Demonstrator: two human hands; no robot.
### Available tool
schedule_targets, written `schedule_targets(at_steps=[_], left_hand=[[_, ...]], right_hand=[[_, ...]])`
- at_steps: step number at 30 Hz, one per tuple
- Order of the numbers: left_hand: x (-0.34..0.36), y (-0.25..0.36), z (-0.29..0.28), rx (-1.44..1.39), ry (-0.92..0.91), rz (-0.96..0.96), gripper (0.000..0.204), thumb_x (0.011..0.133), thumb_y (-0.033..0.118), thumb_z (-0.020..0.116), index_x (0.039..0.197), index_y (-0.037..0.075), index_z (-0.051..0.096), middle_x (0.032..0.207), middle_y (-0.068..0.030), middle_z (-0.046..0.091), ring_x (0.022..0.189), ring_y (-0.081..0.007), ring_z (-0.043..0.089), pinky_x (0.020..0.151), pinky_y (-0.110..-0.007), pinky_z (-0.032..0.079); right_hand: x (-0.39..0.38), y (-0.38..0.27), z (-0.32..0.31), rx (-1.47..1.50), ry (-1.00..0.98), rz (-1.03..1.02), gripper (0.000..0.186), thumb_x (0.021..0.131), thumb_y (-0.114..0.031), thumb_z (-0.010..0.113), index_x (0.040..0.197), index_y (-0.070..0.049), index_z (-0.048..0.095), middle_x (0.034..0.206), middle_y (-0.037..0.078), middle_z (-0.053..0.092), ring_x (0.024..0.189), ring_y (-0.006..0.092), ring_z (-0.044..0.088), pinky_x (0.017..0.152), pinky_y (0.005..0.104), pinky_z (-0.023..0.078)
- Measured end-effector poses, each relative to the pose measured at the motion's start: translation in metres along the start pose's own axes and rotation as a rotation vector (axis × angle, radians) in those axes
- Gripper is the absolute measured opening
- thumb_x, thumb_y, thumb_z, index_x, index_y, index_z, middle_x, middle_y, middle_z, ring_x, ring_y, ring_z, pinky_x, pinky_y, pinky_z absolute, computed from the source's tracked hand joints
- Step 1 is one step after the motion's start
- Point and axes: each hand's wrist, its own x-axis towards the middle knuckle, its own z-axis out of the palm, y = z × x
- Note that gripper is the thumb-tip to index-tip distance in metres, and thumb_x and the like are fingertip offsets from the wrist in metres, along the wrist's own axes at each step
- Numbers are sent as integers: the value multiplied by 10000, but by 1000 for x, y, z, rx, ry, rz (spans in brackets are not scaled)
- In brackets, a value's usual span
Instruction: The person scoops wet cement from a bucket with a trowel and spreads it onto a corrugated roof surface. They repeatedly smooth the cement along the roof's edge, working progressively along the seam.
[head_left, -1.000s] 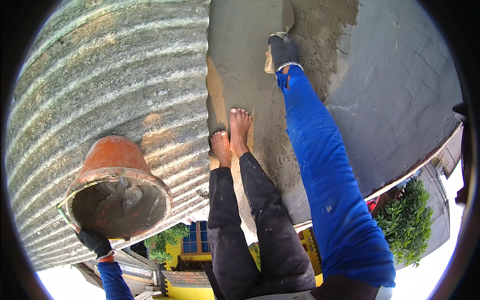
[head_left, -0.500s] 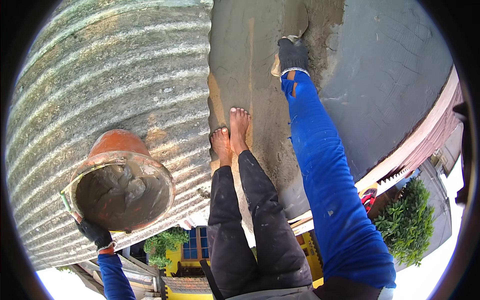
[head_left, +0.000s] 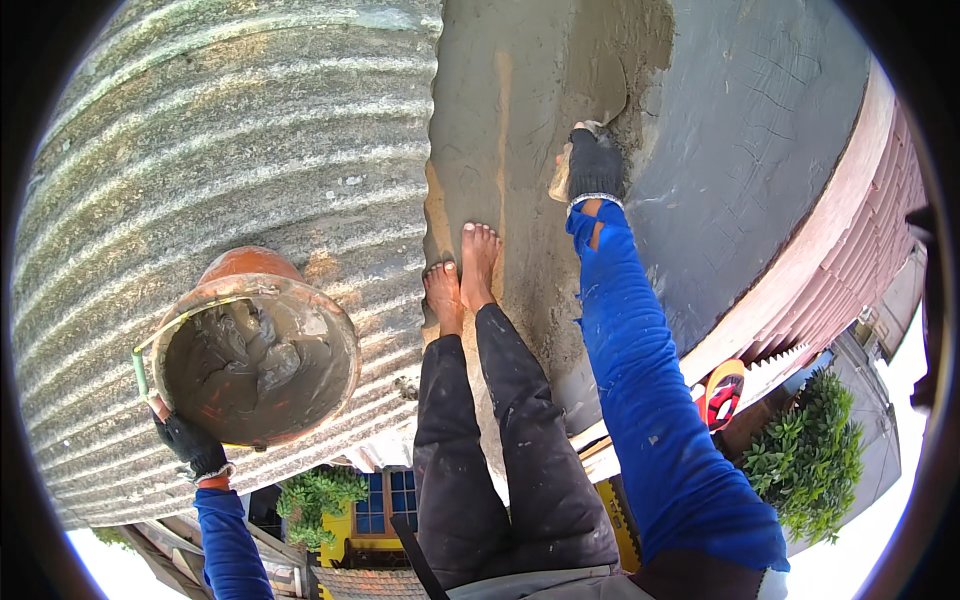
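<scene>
My right hand (head_left: 596, 165), in a dark glove with bare fingertips, is closed round the handle of a trowel (head_left: 560, 182). The mortar-smeared blade lies against wet grey mortar (head_left: 625, 45) on the ledge, ahead and right of my feet. At the left my gloved left hand (head_left: 192, 446) grips the near left edge of an orange bucket (head_left: 250, 264), by its wire handle with a green grip (head_left: 139, 370). Which part the fingers press on is partly hidden. The bucket tilts toward me on the corrugated roof, with wet mortar (head_left: 262, 360) inside.
Corrugated roofing (head_left: 330, 140) fills the left side. My bare feet (head_left: 478, 255) stand on the narrow cement ledge (head_left: 470, 130). A smooth grey slope (head_left: 750, 160) rises at right, edged by pink tiles (head_left: 880, 200). Beyond are a red sandal (head_left: 722, 395), a bush (head_left: 805, 450) and a yellow house far below.
My right hand has drawn the trowel nearer to me along the ledge, leaving a longer smeared band of mortar. The left hand keeps its hold on the bucket; the view has shifted slightly.
</scene>
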Motion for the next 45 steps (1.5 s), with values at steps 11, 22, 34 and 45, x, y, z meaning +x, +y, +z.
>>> schedule_targets(at_steps=[11, 22, 34, 45], left_hand=[[6, -24, -18, 589, 70, 374, 471, 1075, 323, 370, 1396, -10, 457, 1242, -185, 547, 1086, -256, 550, 959, -378, 430], [-1, -2, 4, -89, 11, -22, 584, 1048, 470, 406, 1288, -49, 527, 1195, -169, 595, 1036, -233, 569, 932, -377, 451], [-7, 8, 8, -32, 90, -41, 608, 1040, 497, 405, 1259, -55, 539, 1174, -158, 612, 1035, -236, 579, 941, -368, 449], [2, -10, 0, 141, 38, 121, 595, 1043, 481, 409, 1260, -56, 542, 1168, -174, 612, 1027, -238, 581, 935, -379, 451]], right_hand=[[34, -16, 34, -642, -10, -191, 358, 782, -341, 668, 912, -7, 673, 805, 181, 689, 680, 267, 696, 650, 413, 529], [-16, -42, -5, -175, 32, -26, 263, 853, -257, 644, 957, -19, 612, 675, 118, 645, 530, 235, 633, 526, 391, 491], [63, -42, 41, -138, -224, -62, 286, 830, -262, 651, 950, -3, 641, 759, 152, 670, 626, 298, 671, 588, 447, 521], [-13, 19, 1, -37, 4, 87, 210, 860, -232, 670, 930, -40, 622, 725, 92, 627, 519, 235, 619, 488, 386, 504]])
